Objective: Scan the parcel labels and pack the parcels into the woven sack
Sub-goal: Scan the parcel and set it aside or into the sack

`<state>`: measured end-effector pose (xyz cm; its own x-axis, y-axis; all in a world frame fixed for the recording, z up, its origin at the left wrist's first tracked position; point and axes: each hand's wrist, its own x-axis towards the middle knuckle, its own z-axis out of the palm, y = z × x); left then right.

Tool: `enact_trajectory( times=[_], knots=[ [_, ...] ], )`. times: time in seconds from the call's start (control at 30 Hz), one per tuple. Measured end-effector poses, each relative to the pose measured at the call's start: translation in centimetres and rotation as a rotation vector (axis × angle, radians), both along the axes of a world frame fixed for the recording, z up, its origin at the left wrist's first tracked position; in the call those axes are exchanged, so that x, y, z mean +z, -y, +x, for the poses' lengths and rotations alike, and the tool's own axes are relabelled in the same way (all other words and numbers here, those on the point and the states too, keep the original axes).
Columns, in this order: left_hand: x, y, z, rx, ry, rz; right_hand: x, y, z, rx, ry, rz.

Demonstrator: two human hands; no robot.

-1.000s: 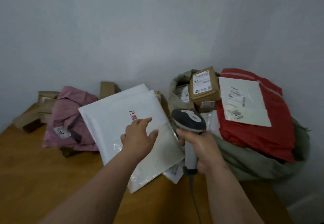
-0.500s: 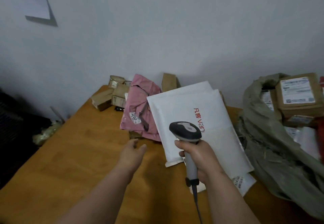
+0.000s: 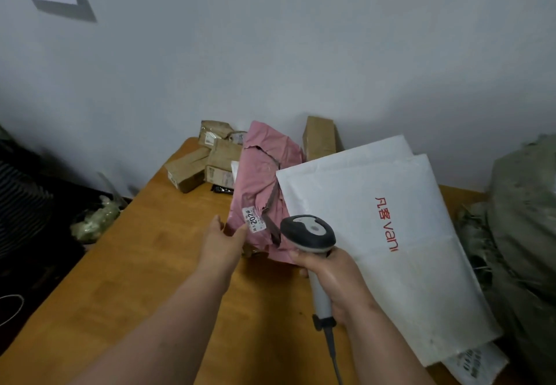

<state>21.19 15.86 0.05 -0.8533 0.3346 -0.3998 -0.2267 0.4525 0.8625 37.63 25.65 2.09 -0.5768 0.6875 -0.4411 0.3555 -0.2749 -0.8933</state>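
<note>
Left hand [image 3: 221,241] has advanced from bare tabletop to the crumpled pink plastic mailer [image 3: 264,192], fingers straight, tips touching its near edge mid-table [image 3: 126,264]. Right hand [image 3: 337,276] grips grey handheld scanner [image 3: 310,234]. Grey-green woven sack [image 3: 526,204] sits at right edge.

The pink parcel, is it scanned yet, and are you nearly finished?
Not nearly. The sack at the right edge shows no parcels here. In hand: the left hand touches the pink parcel, and the right hand grips the scanner. Left on the table: white mailers and brown boxes.
</note>
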Motion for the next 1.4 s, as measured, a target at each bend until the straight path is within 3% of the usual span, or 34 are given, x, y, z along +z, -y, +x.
enact_trajectory(
  times=[0.17,0.5,0.63,0.8,0.93,1.03,1.13,1.23,1.4],
  knots=[
    [1.0,-1.5,-2.3,-0.106,0.119,0.050,-0.4,0.9,-1.6,-0.090,0.003,0.021],
    [9.0,-1.5,-2.0,-0.306,0.014,0.451,1.2,5.1,-2.9,-0.393,-0.151,0.162],
    [11.6,0.0,-0.8,-0.390,-0.132,0.558,2.8,6.5,-1.9,-0.466,-0.260,0.219],
    [13.3,2.9,0.7,-0.428,-0.406,0.549,4.1,8.3,-0.5,-0.467,-0.338,0.196],
    [14.4,5.6,2.3,-0.478,-0.487,0.592,5.3,9.8,0.1,-0.431,-0.449,0.116],
    [13.9,8.1,4.3,-0.573,-0.555,0.524,6.3,11.2,1.3,-0.424,-0.525,0.021],
    [12.0,10.8,6.4,-0.716,-0.646,0.323,6.7,12.6,3.1,-0.438,-0.539,-0.065],
    [9.7,13.3,8.7,-0.909,-0.727,0.141,5.7,13.6,5.2,-0.437,-0.437,-0.113],
    [6.8,16.1,11.8,-1.090,-0.842,0.097,4.2,15.9,6.9,-0.377,-0.311,-0.235]
  ],
)
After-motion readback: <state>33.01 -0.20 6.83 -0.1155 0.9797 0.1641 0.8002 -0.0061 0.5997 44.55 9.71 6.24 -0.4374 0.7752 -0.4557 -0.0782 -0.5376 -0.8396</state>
